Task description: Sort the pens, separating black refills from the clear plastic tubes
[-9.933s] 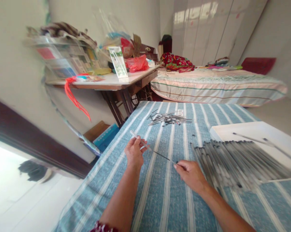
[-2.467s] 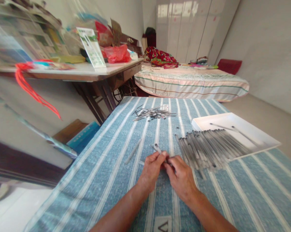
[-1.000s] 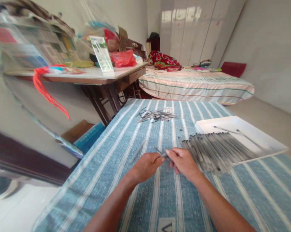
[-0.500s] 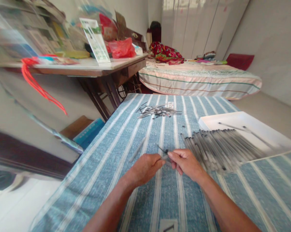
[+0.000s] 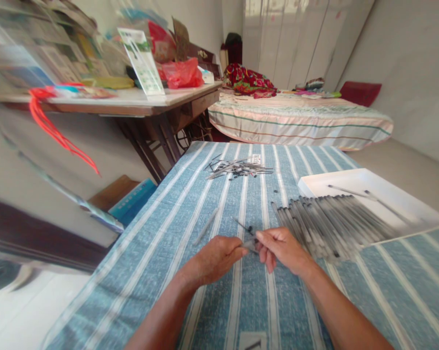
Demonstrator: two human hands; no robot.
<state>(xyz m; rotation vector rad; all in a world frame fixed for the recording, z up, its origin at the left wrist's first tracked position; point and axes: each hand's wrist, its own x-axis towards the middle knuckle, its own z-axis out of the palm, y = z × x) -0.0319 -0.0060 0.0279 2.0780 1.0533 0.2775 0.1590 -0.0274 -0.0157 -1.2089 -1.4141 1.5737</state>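
My left hand (image 5: 221, 257) is closed around one end of a translucent grey pen (image 5: 249, 244), above the striped cloth. My right hand (image 5: 281, 249) pinches the pen's other end between thumb and forefinger; its remaining fingers curl below. Just beyond the fingertips is a thin dark refill (image 5: 240, 223) with a small black cap (image 5: 249, 229) at its near end. A loose clear pen barrel (image 5: 205, 227) lies to the left. Beside my right hand, many assembled-looking grey pens (image 5: 325, 223) lie in a row, partly against a white tray (image 5: 405, 194).
A pile of thin refills and small parts (image 5: 237, 167) lies towards the table's far end. One small black piece (image 5: 275, 191) sits alone nearer the pens. To the left stands a cluttered desk (image 5: 146, 108) with red cords (image 5: 59, 133) hanging down. A bed (image 5: 299, 119) is behind.
My right hand has shifted slightly down, and its lower fingers have dropped a little. The black cap now shows apart from my right thumb. Otherwise the table looks the same.
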